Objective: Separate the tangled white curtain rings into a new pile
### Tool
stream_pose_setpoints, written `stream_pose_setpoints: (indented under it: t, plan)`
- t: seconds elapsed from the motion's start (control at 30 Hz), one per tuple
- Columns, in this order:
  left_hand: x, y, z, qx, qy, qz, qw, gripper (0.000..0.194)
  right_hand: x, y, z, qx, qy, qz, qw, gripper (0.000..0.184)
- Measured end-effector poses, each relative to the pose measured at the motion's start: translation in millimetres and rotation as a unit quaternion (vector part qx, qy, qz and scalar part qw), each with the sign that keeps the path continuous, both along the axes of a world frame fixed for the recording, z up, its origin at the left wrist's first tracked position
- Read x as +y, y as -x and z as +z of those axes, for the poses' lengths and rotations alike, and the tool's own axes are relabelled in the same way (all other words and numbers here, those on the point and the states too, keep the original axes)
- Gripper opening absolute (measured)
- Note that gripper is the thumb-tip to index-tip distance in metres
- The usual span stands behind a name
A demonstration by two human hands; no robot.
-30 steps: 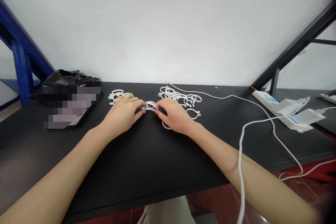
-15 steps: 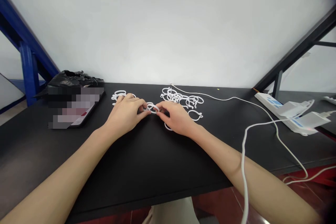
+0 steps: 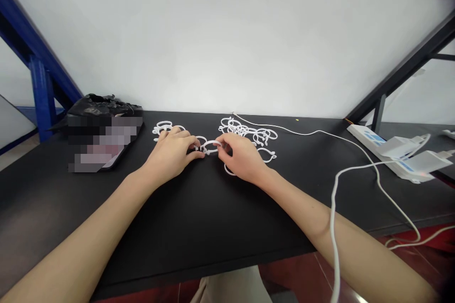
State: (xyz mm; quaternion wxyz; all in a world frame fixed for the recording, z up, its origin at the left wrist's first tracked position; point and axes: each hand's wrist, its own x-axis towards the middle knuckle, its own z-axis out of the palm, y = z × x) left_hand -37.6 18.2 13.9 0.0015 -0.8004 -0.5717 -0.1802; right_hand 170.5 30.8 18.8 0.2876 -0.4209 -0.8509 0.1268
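My left hand [image 3: 173, 152] and my right hand [image 3: 239, 157] meet over the black table [image 3: 199, 218], both pinching a white plastic ring [image 3: 211, 147] between their fingertips. A second ring [image 3: 201, 141] lies just behind it. A loose pile of white rings [image 3: 249, 134] sits behind my right hand, and one ring [image 3: 228, 170] shows partly from under that hand. A smaller group of rings [image 3: 164, 128] lies behind my left hand.
A black bag on a blurred flat object [image 3: 101, 139] lies at the left. A white cable [image 3: 341, 170] runs from the ring pile across my right forearm. White power strips with adapters [image 3: 401, 154] sit at the right. Blue frame [image 3: 39, 90] left, black frame [image 3: 401, 75] right.
The ring held between my hands has shifted slightly to the right, and my right fingers have lifted a little round it. The view has drifted slightly.
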Motion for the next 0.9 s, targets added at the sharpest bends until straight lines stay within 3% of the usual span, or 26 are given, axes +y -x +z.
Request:
stream_pose_setpoints:
  t: [0.17,0.3,0.47,0.57,0.63,0.8,0.9]
  plan:
    - [1.3,1.6,-2.5,0.004,0.001,-0.017,1.000,0.018,5.1,-5.6,1.8,-0.040,-0.002,-0.095,0.995,0.024]
    - [-1.7,-0.8,0.4,-0.006,-0.023,-0.021,0.999,0.017,10.6,-9.3,-1.1,-0.070,-0.042,-0.101,0.992,0.029]
    - [-6.5,-5.0,8.4,-0.082,-0.069,-0.004,0.994,0.019,6.3,-7.1,-1.4,-0.036,-0.082,-0.023,0.996,0.037]
    - [-9.9,-9.3,13.1,-0.137,-0.105,-0.009,0.985,0.022,-4.1,-1.4,0.9,-0.007,-0.068,0.063,0.996,0.040]
    - [-12.7,-13.2,16.1,-0.160,-0.112,-0.021,0.980,0.021,-10.3,2.7,2.1,0.013,-0.054,0.083,0.995,0.043]
    - [-20.5,-21.7,21.6,-0.199,-0.078,-0.070,0.974,0.024,-11.6,4.6,2.7,0.079,-0.049,0.056,0.994,0.014]
    - [-23.1,-22.9,21.2,-0.197,-0.086,-0.100,0.971,0.023,-7.2,1.9,2.7,0.104,-0.045,0.047,0.992,0.007]
